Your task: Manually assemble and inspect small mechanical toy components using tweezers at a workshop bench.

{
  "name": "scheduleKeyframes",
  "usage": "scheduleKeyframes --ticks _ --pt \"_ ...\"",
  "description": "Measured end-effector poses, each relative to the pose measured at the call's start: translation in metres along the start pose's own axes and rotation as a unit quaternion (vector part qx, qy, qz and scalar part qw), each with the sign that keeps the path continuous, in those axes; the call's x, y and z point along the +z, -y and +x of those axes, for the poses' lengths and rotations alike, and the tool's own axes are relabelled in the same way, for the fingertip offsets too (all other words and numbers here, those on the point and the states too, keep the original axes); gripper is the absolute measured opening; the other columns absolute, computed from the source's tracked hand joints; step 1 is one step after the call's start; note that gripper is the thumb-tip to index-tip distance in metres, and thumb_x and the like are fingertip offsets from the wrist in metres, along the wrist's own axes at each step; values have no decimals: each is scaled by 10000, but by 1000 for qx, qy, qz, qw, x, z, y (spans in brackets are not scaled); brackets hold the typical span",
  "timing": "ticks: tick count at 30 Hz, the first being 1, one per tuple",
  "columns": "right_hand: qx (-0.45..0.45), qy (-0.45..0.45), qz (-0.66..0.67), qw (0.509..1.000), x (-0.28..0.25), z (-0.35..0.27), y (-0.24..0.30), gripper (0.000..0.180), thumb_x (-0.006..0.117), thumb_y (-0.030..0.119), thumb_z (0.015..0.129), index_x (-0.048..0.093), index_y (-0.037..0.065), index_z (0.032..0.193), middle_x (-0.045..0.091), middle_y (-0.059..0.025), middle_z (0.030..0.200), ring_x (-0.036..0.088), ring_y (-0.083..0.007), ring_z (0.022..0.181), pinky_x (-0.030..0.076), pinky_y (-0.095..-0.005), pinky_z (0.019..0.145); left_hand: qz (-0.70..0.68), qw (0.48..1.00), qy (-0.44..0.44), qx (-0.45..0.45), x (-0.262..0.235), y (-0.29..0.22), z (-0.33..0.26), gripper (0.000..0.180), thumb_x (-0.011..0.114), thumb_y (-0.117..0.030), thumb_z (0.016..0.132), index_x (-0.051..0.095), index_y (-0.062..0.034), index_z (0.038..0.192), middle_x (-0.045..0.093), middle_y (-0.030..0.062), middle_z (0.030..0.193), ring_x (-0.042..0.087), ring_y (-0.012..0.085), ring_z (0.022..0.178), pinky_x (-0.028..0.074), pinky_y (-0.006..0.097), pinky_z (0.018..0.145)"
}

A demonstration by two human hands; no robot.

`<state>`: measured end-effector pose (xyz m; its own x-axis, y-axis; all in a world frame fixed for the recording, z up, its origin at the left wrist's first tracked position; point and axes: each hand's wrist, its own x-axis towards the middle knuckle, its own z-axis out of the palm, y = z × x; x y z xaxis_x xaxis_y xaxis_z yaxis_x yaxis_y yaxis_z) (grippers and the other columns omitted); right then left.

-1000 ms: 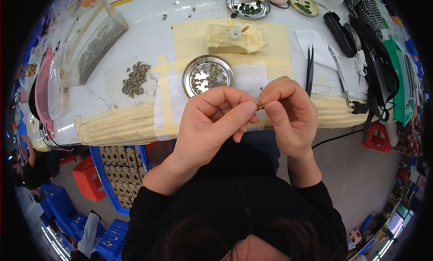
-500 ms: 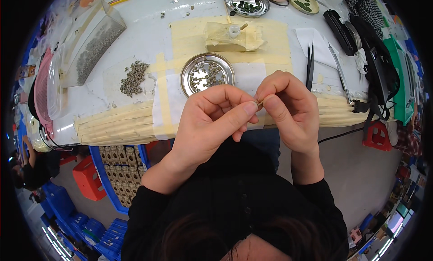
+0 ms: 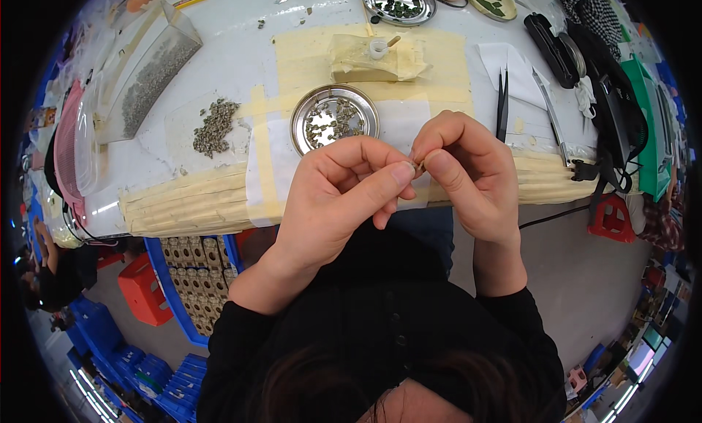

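Observation:
Both hands meet fingertip to fingertip above the table's front edge. My left hand (image 3: 333, 196) pinches a tiny brownish part (image 3: 418, 168) between thumb and forefinger. From the other side, my right hand (image 3: 475, 174) grips the same part with thumb and forefinger; most of it is hidden by the fingertips. Just behind the left hand lies a round metal dish (image 3: 297, 130) with many small grey-green pieces scattered in it. Left of the dish, a heap of similar small pieces (image 3: 216, 127) rests on a clear sheet.
A clear bin (image 3: 157, 76) of small grey pieces stands left. Behind the dish is a tape-wrapped block (image 3: 380, 65) with a small white cup (image 3: 377, 49). Black tweezers (image 3: 502, 105) and a metal tool (image 3: 552, 119) lie right. Farther back sits a tray of dark green pieces (image 3: 401, 10).
Hardly anything differs. The fingertips have shifted very slightly around the tiny part, and the whole view has moved a little.

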<state>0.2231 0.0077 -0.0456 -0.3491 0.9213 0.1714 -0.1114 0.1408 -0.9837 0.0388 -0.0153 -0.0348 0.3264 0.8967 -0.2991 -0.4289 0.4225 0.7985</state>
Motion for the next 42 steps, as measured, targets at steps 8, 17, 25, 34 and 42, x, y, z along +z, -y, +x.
scheduleKeyframes --ticks 8,17,25,34,42 --pt "-19 7 -1 1000 -1 0 -2 67 616 47 928 620 -19 940 632 -37 876 573 -98 812 456 -232 727 1 1000 -4 1 0 2 -1 114 642 -116 930 643 -4 916 644 55 760 535 47 597 420 174 500" --pt "-31 10 -20 999 -1 -1 -3 65 628 48 915 629 -17 917 642 -53 854 594 -120 782 465 -243 708 -25 999 37 3 -7 2 -1 132 672 -131 927 657 -5 964 681 50 802 571 43 645 457 178 551" --pt "-22 4 -35 999 0 -1 -2 73 637 58 909 627 -14 900 642 -56 841 593 -133 766 468 -255 700 -21 999 42 4 -7 1 -2 117 674 -115 922 656 -5 957 679 42 800 570 39 652 456 176 555" --pt "-26 11 -59 998 0 0 0 81 652 63 901 625 -11 886 640 -57 832 593 -144 758 471 -263 690 27 1000 0 16 -1 3 -2 90 649 -81 907 644 3 876 650 64 744 535 44 564 412 176 481" --pt "-72 -15 -123 990 2 -1 -1 74 673 55 881 627 -3 879 636 -70 820 603 -171 730 474 -275 662 82 995 -23 57 0 5 -4 88 660 -61 901 669 21 933 686 79 791 566 56 600 451 184 522"
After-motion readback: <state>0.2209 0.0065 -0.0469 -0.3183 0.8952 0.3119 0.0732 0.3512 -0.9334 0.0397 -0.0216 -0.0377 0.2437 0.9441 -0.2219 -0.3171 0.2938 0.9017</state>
